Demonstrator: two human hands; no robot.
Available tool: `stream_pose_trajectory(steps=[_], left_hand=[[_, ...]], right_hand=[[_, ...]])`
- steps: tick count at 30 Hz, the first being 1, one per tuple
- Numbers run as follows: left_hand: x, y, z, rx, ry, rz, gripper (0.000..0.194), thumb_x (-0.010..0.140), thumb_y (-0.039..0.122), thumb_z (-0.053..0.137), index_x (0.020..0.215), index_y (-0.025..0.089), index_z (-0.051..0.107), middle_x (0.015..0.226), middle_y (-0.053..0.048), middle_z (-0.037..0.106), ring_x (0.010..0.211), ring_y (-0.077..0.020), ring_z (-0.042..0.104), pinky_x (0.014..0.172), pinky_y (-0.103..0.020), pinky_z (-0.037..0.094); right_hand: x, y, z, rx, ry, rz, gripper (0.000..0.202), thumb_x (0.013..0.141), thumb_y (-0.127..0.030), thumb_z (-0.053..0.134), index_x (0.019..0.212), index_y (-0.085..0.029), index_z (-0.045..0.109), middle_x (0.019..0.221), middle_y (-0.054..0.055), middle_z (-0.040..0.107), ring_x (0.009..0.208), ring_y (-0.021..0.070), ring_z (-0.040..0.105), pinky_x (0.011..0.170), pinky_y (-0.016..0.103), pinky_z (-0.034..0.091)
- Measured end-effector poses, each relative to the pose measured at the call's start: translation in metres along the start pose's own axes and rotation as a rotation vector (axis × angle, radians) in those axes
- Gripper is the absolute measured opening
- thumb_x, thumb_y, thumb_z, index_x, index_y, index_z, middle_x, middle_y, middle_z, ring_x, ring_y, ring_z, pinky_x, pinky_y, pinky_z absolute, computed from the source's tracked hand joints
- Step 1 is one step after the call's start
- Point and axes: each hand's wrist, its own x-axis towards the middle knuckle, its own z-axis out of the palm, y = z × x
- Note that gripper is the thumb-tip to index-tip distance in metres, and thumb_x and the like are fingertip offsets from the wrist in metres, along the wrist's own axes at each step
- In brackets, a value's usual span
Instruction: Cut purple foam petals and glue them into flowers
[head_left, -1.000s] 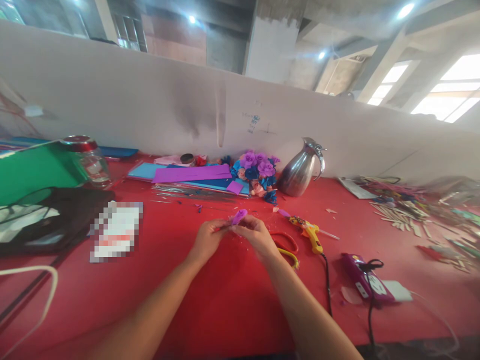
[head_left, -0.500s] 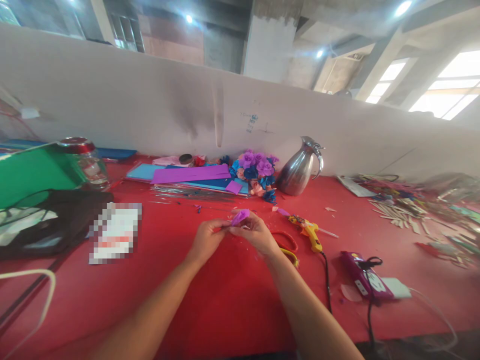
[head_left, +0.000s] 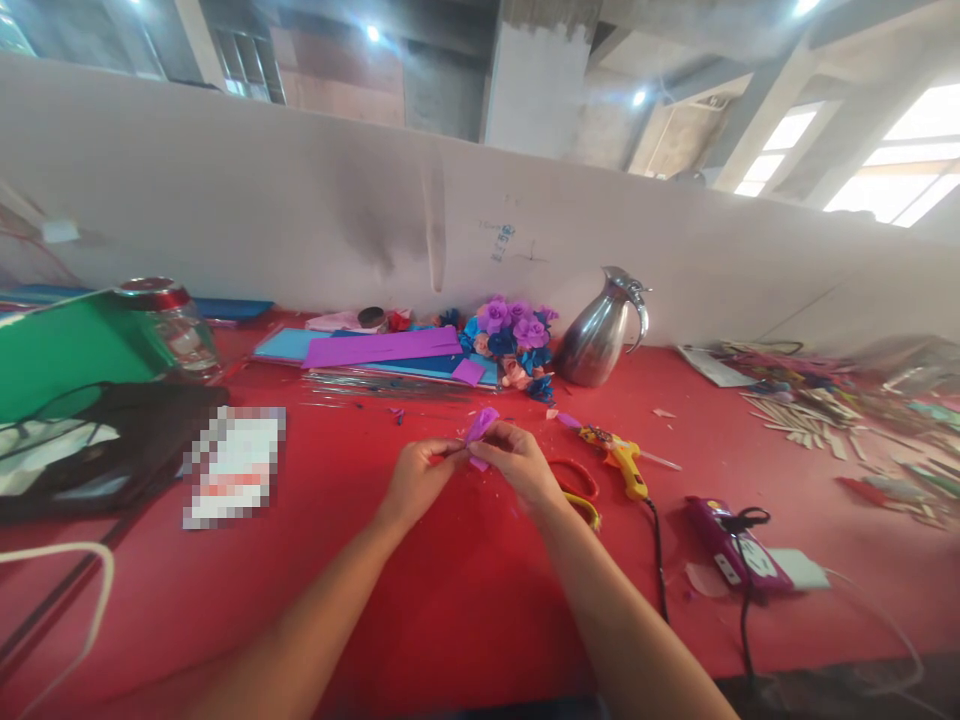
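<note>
A small piece of purple crepe paper (head_left: 481, 424) is pinched between both hands, above the middle of the red table. My left hand (head_left: 418, 480) closes thumb and fingers on its left side. From the right, my right hand (head_left: 521, 462) grips it with thumb and forefinger; part of the paper shows below the fingertips. Just right of that hand lie scissors (head_left: 576, 482) with red and yellow handles, partly hidden by the wrist. A yellow glue gun (head_left: 624, 465) rests beyond them, near a purple scrap (head_left: 568, 420).
Behind the hands are purple paper strips (head_left: 382, 347), a bunch of paper flowers (head_left: 517, 335) and a steel jug (head_left: 596, 335). A purple power strip (head_left: 739, 550) with cables sits right; a glass jar (head_left: 180, 330) and black bag (head_left: 150, 430) stand left. Wooden sticks (head_left: 806, 420) lie far right.
The purple paper has been turned between my fingers: it now stands more upright, with a part showing below the right fingertips. Both hands stay in nearly the same place.
</note>
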Motion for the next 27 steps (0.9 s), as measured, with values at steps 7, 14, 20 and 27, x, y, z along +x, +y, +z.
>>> stream_pose_trajectory(steps=[7, 14, 20, 27], left_hand=[[-0.001, 0.004, -0.003, 0.055, 0.037, 0.08, 0.025, 0.074, 0.036, 0.063, 0.086, 0.017, 0.074, 0.081, -0.004, 0.075, 0.077, -0.0197, 0.066, 0.076, -0.03, 0.05], [-0.004, 0.001, -0.001, 0.23, 0.064, 0.213, 0.02, 0.078, 0.028, 0.058, 0.084, 0.02, 0.075, 0.085, -0.006, 0.075, 0.076, -0.0195, 0.067, 0.075, -0.028, 0.049], [-0.001, -0.009, -0.004, 0.456, 0.158, 0.284, 0.021, 0.081, 0.032, 0.057, 0.078, 0.022, 0.076, 0.08, -0.008, 0.075, 0.072, -0.0199, 0.067, 0.072, -0.029, 0.046], [0.001, -0.012, -0.005, 0.414, 0.125, 0.264, 0.023, 0.083, 0.035, 0.056, 0.089, 0.024, 0.076, 0.089, -0.007, 0.075, 0.075, -0.0199, 0.068, 0.072, -0.028, 0.047]], right_hand=[[0.0, -0.001, 0.001, -0.055, 0.016, 0.0, 0.014, 0.061, -0.028, 0.071, 0.071, -0.019, 0.069, 0.065, 0.0, 0.065, 0.06, 0.0139, 0.055, 0.059, 0.025, 0.041], [0.001, -0.001, 0.0, -0.118, 0.009, -0.044, 0.01, 0.062, -0.025, 0.069, 0.07, -0.02, 0.066, 0.062, -0.002, 0.062, 0.058, 0.0131, 0.052, 0.057, 0.024, 0.04], [0.001, -0.006, -0.004, 0.04, 0.113, -0.074, 0.014, 0.069, -0.028, 0.063, 0.082, -0.021, 0.062, 0.074, -0.003, 0.062, 0.065, 0.0111, 0.053, 0.059, 0.022, 0.038], [0.002, -0.009, -0.002, 0.004, 0.206, -0.037, 0.017, 0.069, -0.035, 0.063, 0.069, -0.019, 0.059, 0.063, -0.002, 0.059, 0.059, 0.0112, 0.052, 0.056, 0.022, 0.037]])
